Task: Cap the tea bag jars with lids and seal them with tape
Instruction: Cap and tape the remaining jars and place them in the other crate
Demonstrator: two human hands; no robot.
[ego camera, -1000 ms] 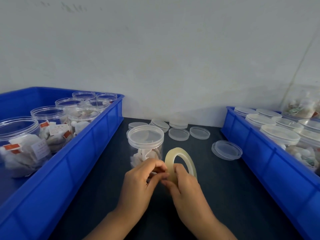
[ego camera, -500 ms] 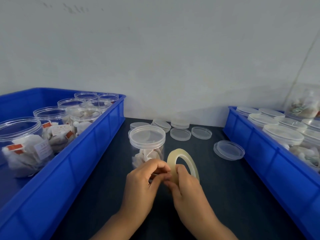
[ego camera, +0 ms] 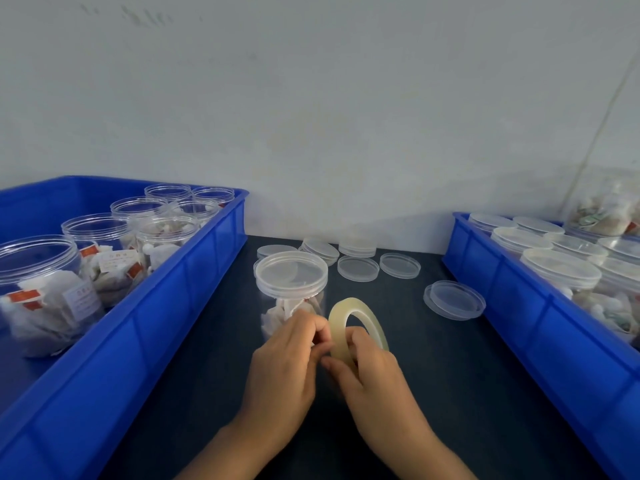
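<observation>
My right hand (ego camera: 372,379) gripped the tape roll (ego camera: 349,318); my left hand (ego camera: 287,362) pinched at its edge (loose end unseen). Best peel slowly before the capped jar (ego camera: 291,282).

Left hand (ego camera: 284,362) and right hand (ego camera: 367,379) meet, fingers curled, pinching.

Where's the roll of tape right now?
In the head view, the tape roll stands on edge at centre, held by the right hand, just right of the capped jar.
</observation>
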